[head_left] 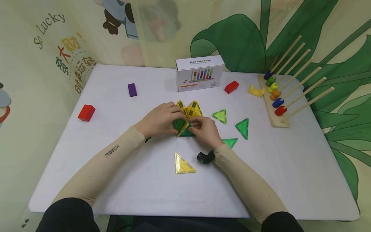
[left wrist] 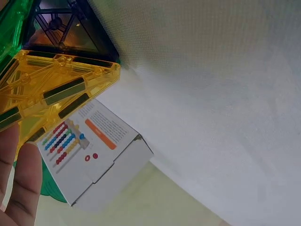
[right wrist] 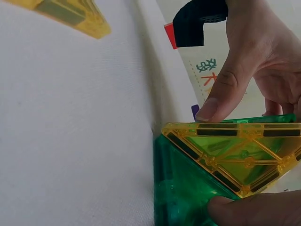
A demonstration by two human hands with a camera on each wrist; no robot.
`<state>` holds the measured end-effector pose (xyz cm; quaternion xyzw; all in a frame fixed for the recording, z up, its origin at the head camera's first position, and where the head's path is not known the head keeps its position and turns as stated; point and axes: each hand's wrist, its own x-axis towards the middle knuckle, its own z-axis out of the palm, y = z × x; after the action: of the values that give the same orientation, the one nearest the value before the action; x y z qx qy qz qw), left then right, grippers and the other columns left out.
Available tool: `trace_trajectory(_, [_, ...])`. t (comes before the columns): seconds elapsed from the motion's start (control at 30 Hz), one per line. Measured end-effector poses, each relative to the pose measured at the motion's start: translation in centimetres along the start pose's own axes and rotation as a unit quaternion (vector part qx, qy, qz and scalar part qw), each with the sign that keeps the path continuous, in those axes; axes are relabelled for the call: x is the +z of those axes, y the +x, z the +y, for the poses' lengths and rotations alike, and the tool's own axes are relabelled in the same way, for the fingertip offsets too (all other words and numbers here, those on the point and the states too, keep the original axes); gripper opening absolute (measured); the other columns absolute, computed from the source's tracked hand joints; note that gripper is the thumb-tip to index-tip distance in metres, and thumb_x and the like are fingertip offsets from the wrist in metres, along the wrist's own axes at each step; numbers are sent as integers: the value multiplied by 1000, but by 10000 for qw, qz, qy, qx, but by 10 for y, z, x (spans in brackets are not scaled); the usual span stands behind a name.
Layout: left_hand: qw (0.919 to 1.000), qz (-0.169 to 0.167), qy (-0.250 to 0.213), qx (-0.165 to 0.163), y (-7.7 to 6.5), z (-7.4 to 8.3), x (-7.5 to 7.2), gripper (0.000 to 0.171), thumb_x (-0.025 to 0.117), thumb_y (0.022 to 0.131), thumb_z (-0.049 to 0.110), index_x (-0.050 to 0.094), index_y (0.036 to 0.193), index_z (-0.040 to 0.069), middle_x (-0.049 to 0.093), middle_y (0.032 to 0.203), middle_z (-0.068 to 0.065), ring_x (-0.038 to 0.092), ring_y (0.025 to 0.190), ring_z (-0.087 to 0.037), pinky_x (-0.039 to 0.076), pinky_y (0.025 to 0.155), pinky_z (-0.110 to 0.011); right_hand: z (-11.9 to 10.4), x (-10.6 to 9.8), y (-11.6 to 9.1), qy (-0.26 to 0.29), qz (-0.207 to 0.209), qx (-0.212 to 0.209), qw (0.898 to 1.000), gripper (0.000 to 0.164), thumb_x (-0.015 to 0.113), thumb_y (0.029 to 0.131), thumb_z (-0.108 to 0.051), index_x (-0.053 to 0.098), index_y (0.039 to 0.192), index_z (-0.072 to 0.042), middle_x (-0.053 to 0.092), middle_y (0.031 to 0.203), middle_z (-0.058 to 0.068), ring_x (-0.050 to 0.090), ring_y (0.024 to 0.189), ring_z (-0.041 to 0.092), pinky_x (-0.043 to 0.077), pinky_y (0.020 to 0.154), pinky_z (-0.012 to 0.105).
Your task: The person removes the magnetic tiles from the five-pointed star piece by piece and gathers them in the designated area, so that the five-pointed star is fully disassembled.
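Observation:
Both hands work on a small structure of see-through magnetic tiles. My left hand (head_left: 163, 120) holds its left side, thumb near the front edge and fingers over the top. My right hand (head_left: 205, 129) is bent around the right side, with a fingertip against a green tile (right wrist: 181, 183) in the right wrist view. Between the hands slants a yellow triangular tile (right wrist: 249, 160), the left thumb at its edge. Yellow tiles (head_left: 195, 109) stand up at the back. In the left wrist view, a dark tile (left wrist: 70, 30) adjoins a yellow tile (left wrist: 61, 87). The palms hide some tiles.
Loose tiles lie nearby: a yellow triangle (head_left: 184, 165), a light green one (head_left: 220, 116) and green ones (head_left: 242, 128). A white box (head_left: 200, 74) stands behind. A peg rack (head_left: 273, 111), red blocks (head_left: 86, 112), a purple block (head_left: 132, 90) and a yellow arch (head_left: 255, 91) surround them.

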<state>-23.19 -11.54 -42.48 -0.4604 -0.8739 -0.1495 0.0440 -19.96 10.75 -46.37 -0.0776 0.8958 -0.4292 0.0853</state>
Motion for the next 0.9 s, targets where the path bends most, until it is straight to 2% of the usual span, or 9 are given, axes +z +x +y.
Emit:
trace_trajectory(0.3, [9998,-51,-205,-43,0,0,0,50,93,76,20,73,120,10,71,125,-6,62,115,-25,52,106,-41,1,-1,2,61,-70,-9,10000,29,76,93,-10,73,121,-5,77,107,13,75,94,25,62,85,37])
trace_trajectory(0.9, [9995,-76,-272,-113,-1,0,2,51,93,76,21,73,121,10,72,125,-5,62,115,-24,52,107,-40,3,-5,0,226,-159,56,9996,30,78,93,-10,74,122,-6,77,109,13,76,95,24,63,85,35])
